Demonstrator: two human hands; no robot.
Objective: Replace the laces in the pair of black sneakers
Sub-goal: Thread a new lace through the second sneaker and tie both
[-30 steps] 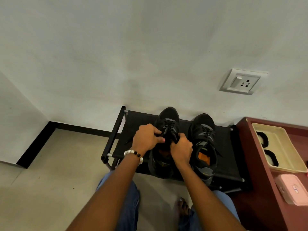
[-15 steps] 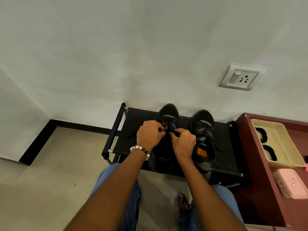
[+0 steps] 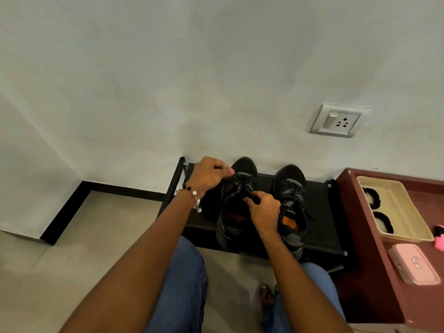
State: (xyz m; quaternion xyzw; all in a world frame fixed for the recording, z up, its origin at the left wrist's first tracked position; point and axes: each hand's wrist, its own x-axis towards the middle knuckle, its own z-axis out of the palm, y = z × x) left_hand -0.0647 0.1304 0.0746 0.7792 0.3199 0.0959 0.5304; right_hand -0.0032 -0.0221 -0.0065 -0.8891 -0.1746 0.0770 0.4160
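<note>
Sneakers side by side on a low black shoe rack against the wall, toes at 12 o'clock, heels toward the person. Left sneaker is the one being worked on; right sneaker sits just beside it at 3 o'clock, black laces in, orange insole showing.

Left hand, bead bracelet on wrist, is raised at approx 10 o'clock of the left sneaker's toe, fingers curled and thumb pinched to forefinger; a lace end there is too small to confirm. Right hand sits at the tongue area w/ fingers curled, pinching the black lace.

At 3 o'clock of the rack: maroon cabinet w/ cream tray and pink box on top. Wall socket at 1 o'clock.
</note>
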